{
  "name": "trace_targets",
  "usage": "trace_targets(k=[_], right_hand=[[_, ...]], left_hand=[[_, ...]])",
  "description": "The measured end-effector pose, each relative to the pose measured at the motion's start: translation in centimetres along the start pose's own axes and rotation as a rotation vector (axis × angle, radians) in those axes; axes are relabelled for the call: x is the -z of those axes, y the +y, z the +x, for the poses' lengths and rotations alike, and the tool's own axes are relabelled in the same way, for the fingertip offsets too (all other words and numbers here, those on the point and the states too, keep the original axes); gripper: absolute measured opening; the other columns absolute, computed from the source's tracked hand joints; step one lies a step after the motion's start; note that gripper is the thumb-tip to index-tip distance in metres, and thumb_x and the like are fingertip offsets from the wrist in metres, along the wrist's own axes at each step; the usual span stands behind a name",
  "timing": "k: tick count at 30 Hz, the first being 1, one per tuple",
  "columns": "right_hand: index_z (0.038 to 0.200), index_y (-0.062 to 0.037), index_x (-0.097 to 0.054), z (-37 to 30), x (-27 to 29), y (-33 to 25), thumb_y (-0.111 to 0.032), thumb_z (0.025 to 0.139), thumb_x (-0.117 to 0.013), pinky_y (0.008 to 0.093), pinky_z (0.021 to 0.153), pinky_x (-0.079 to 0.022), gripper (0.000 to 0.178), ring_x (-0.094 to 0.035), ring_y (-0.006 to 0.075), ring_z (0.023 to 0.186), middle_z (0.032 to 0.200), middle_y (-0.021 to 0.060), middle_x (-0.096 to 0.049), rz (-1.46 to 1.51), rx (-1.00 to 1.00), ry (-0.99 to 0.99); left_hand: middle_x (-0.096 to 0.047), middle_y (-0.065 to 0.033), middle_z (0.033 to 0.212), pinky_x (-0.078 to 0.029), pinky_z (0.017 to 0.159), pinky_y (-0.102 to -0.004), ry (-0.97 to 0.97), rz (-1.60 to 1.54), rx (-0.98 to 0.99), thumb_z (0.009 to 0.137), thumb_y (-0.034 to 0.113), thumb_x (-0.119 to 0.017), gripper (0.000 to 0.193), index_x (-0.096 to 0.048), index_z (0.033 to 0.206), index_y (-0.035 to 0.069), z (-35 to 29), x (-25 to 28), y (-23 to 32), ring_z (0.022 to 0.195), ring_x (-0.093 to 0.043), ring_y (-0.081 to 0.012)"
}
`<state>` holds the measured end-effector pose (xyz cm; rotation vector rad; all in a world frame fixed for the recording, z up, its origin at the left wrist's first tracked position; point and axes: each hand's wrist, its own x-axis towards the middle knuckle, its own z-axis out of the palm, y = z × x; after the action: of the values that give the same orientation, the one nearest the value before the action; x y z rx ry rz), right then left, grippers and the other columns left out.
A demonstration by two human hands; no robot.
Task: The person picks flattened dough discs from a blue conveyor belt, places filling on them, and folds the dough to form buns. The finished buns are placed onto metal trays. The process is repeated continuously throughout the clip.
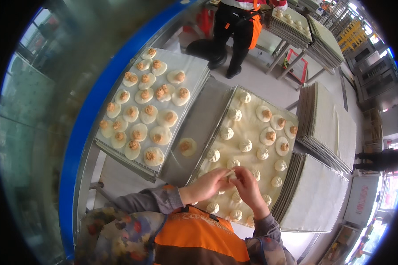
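1. Running along the left of the view, a steel bench (pixel 199 128) with a blue edge carries two trays side by side, with a bare strip of metal between them.
2. Stacks of cloth-lined trays (pixel 327 128) stand at the bench's right edge, one pile behind the other, and more stacks sit on a rack at the far end, where another person in dark trousers and an orange apron (pixel 236 26) stands.
3. On the left part of the bench lies the left tray (pixel 190 66), lined with white paper and covered with flat dough rounds (pixel 141 119), each topped with a dab of orange-brown filling.
4. On the right part lies the right tray (pixel 252 128), lined with a cream cloth and holding pleated buns (pixel 245 145) in rows, plus a few open, filled rounds near its far right corner.
5. One filled round (pixel 186 146) lies alone on the bare strip between the trays.
6. Both hands meet over the near end of the right tray. The left hand (pixel 205 185) and right hand (pixel 247 185) have their grip closed together on a small dough piece (pixel 231 174), fingertips pinched around its top. It is held just above the buns at that tray's near edge.
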<state>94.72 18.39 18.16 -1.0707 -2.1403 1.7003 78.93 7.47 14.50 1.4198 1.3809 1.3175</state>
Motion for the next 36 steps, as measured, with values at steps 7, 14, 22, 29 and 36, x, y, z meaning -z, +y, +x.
trace_targets(k=[7,14,22,29,36], right_hand=[[0.102,-0.0006,-0.064,-0.5,-0.4,-0.6,0.001,0.084,-0.069,0.0382,0.070,-0.053,0.019,-0.064,0.0315,0.080,0.089,0.0121,-0.064,-0.239,0.290,0.025],[0.100,-0.0020,-0.065,-0.3,-1.0,-0.9,0.000,0.083,-0.071,0.0381,0.068,-0.053,0.018,-0.065,0.0315,0.077,0.088,0.0127,-0.064,-0.451,0.477,0.077],[0.110,-0.0032,-0.061,0.4,-2.2,-1.9,-0.001,0.083,-0.071,0.0415,0.070,-0.054,0.030,-0.065,0.0339,0.081,0.090,0.0131,-0.063,-0.528,0.647,-0.090],[0.109,-0.0015,-0.062,0.9,-3.0,-2.0,0.001,0.084,-0.068,0.0409,0.068,-0.052,0.025,-0.063,0.0335,0.077,0.088,0.0141,-0.062,-0.468,0.547,-0.055],[0.103,-0.0027,-0.064,1.0,-3.6,-3.6,-0.002,0.082,-0.070,0.0401,0.071,-0.051,0.022,-0.063,0.0317,0.082,0.087,0.0116,-0.062,-0.400,0.507,-0.106]], left_hand=[[-0.068,-0.0089,0.104,-0.054,0.081,-0.0290,-0.097,0.090,0.224,0.099,0.013,-0.063,0.037,-0.051,0.133,0.005,-0.6,0.7,-0.5,0.092,-0.067,-0.0126],[-0.067,-0.0054,0.107,-0.056,0.086,-0.0292,0.035,-1.048,0.874,0.105,0.014,-0.055,0.033,-0.050,0.137,0.007,-2.0,0.4,-0.6,0.096,-0.065,-0.0128],[-0.063,-0.0088,0.096,-0.052,0.070,-0.0309,0.039,-0.330,0.333,0.094,0.000,-0.064,0.026,-0.061,0.119,0.001,-3.0,1.1,-0.8,0.076,-0.060,-0.0136],[-0.067,-0.0139,0.111,-0.052,0.088,-0.0358,0.060,-0.282,0.408,0.099,0.013,-0.062,0.048,-0.044,0.143,0.004,-3.5,3.3,-0.6,0.096,-0.065,-0.0249],[-0.057,-0.0064,0.115,-0.050,0.088,-0.0289,0.127,-0.151,0.168,0.103,0.008,-0.054,0.031,-0.052,0.134,0.006,-5.2,2.5,-0.4,0.104,-0.057,-0.0105]])
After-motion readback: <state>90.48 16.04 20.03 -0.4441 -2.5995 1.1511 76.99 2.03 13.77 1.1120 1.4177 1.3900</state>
